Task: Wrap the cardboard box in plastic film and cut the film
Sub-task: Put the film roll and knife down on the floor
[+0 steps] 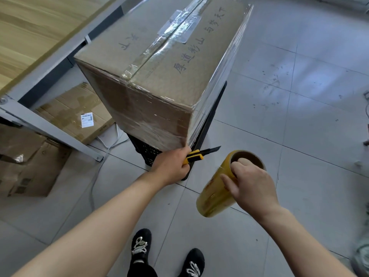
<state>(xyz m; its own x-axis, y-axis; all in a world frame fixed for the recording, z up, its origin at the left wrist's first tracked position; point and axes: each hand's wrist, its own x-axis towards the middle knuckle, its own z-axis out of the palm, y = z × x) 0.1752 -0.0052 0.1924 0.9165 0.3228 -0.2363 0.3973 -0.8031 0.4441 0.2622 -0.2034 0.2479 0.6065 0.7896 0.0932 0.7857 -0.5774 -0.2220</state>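
Note:
A long cardboard box (159,76) with handwriting on top stands on a black plastic crate (147,154); clear film covers its sides and wrinkles at the edges. My left hand (171,166) grips a yellow-and-black utility knife (199,155), blade extended to the right, just below the box's near corner. My right hand (251,184) holds the yellowish film roll (215,196) by its upper end, thumb inside the cardboard core, the roll tilted down to the left. A faint strip of film seems to run from the roll toward the box corner.
A grey metal frame (50,126) with a wooden top (30,33) stands at the left. Flattened cartons (75,114) and a torn box (26,160) lie beneath it on the grey tile floor (299,116), with a white cable (111,140). My black shoes (139,248) are below.

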